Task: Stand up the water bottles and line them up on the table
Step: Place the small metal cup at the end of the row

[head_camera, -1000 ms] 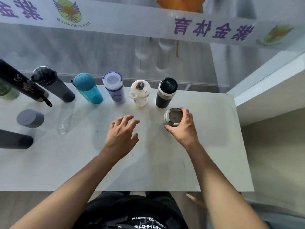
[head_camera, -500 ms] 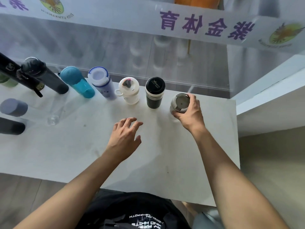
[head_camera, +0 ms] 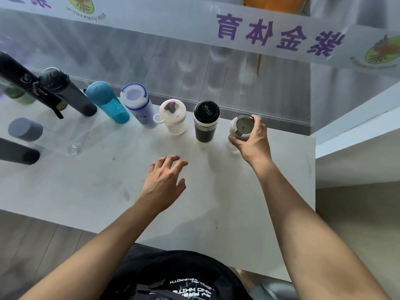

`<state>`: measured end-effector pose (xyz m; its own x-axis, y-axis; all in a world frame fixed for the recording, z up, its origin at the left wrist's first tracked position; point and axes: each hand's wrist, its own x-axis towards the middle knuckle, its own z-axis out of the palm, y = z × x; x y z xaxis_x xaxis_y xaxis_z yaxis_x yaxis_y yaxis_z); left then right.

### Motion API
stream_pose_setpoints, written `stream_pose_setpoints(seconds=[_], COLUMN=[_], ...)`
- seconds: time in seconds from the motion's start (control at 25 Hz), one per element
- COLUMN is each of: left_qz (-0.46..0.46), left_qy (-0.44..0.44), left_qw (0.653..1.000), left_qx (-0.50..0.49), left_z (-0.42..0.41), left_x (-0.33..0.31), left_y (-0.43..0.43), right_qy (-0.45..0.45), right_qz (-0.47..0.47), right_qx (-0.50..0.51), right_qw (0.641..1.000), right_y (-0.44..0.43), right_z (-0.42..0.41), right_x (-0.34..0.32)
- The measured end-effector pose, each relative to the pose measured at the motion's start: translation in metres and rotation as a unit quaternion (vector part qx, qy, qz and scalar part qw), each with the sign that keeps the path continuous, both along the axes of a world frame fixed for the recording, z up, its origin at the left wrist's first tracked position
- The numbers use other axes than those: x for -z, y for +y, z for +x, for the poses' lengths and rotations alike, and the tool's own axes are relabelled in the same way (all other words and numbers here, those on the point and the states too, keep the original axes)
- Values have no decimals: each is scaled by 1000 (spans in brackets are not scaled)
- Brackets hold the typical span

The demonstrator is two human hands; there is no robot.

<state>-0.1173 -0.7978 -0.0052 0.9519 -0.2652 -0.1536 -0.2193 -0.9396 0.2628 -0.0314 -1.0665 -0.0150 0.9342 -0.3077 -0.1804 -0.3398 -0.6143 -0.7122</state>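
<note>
Several bottles stand upright in a row along the far edge of the white table (head_camera: 249,202). From the left: two tall black bottles (head_camera: 71,94), a teal bottle (head_camera: 108,100), a white-and-purple bottle (head_camera: 138,105), a small clear cup-like bottle (head_camera: 173,118) and a black tumbler (head_camera: 205,120). At the row's right end my right hand (head_camera: 253,139) grips a grey-lidded clear bottle (head_camera: 241,126) that stands upright. My left hand (head_camera: 164,180) hovers over the table's middle, fingers spread, holding nothing.
At the left, nearer me than the row, are a clear bottle with a grey cap (head_camera: 26,128) and a dark bottle (head_camera: 19,152). A pale green bottle (head_camera: 19,96) stands at the far left. A glass wall (head_camera: 194,61) runs behind the table. The table's right edge lies right of my right hand.
My right hand has carried the grey-lidded bottle away from me to the right end of the row, beside the black tumbler. My left hand has stayed hovering.
</note>
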Motion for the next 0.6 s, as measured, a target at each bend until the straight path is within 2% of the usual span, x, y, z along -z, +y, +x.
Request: stream_pose_setpoints(seconds=[0.12,0.2,0.36,0.44,0.6], left_qz=[-4,-7,-18,-28,-40], left_qy=[-5,-11,-23,-33,-50], left_qw=[1000,1000,999,999,997], left_qx=[-3,-4,-18,-27,-30], left_z=[-1,-3,-10,-12,-16], left_x=[-2,-4,-5,-5,-10], left_y=[3,7,24,35,60], right_qy=[-2,-9,-96,-144,-156], right_qz=[-8,-48,-149,-159,-151], right_qx=[0,0,21,27,-35], right_qw=[1000,999,984,976,975], right_y=[0,1,13,30,82], right_z=[-1,-4,-25,-43,-74], right_x=[7,11,8,4,4])
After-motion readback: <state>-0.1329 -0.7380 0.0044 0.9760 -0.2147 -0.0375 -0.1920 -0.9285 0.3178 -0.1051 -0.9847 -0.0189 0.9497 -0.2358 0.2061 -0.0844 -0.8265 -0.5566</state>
